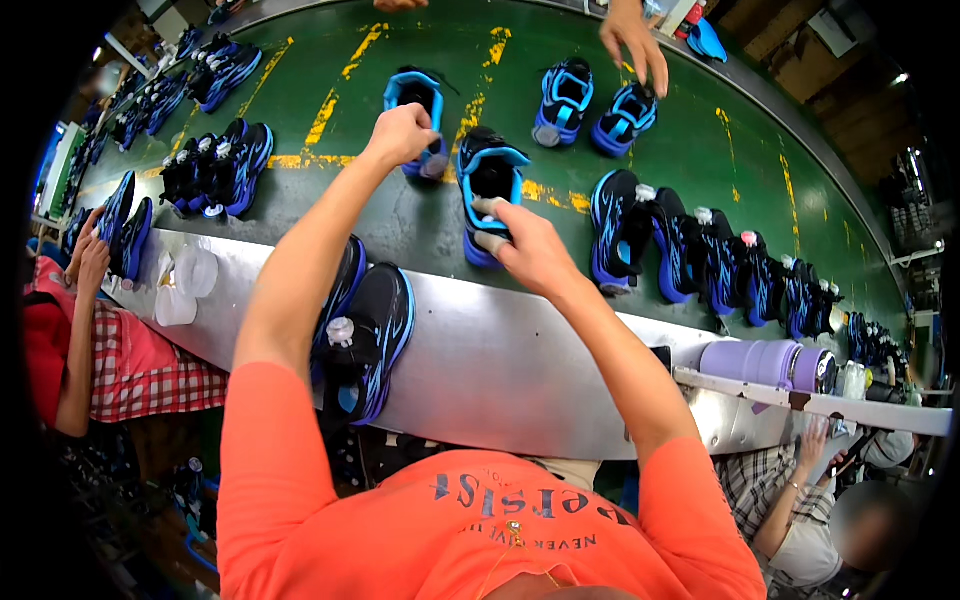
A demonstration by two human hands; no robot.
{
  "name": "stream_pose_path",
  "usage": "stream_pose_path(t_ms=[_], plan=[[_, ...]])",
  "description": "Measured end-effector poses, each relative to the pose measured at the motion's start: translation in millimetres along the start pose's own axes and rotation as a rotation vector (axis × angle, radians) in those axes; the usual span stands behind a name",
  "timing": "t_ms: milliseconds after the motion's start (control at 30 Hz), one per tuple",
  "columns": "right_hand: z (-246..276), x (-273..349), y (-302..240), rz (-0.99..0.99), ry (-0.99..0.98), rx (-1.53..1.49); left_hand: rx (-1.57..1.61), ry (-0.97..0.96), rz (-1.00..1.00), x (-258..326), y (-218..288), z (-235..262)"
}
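The person wears an orange short-sleeved shirt with dark printed lettering across the chest, forearms bare.

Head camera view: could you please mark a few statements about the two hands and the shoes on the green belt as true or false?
1. The right hand grips a black and blue shoe on the green belt. True.
2. The left hand lies flat on the metal ledge. False: it is at another blue shoe on the belt.
3. A purple bottle lies at the right. True.
4. The person wears a green shirt. False: it is orange.
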State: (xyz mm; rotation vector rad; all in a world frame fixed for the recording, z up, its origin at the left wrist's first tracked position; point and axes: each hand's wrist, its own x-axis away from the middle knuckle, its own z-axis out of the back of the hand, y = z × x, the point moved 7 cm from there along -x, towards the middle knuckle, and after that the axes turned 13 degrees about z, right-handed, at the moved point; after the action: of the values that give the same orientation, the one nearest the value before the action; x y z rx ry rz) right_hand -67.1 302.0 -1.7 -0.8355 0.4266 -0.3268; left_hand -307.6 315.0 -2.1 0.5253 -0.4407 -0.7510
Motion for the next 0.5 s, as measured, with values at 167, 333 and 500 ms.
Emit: stream_pose_path(t_ms=[167,333,500], plan=[[40.6,99.4,-44.2,-0.219,-0.024,-0.172,0.102,-0.418,-0.120,184.5,43.2,-5.7],[29.5,194.7,-109.6,-0.161,-0.096,-0.166,0.126,-0.504,-0.249,352.5,31.2,-21.6],[19.5,238.2,-120.8,-0.089,-0.171,-0.093,0.214,-0.570,-0.222,396.1,3.5,-42.5]])
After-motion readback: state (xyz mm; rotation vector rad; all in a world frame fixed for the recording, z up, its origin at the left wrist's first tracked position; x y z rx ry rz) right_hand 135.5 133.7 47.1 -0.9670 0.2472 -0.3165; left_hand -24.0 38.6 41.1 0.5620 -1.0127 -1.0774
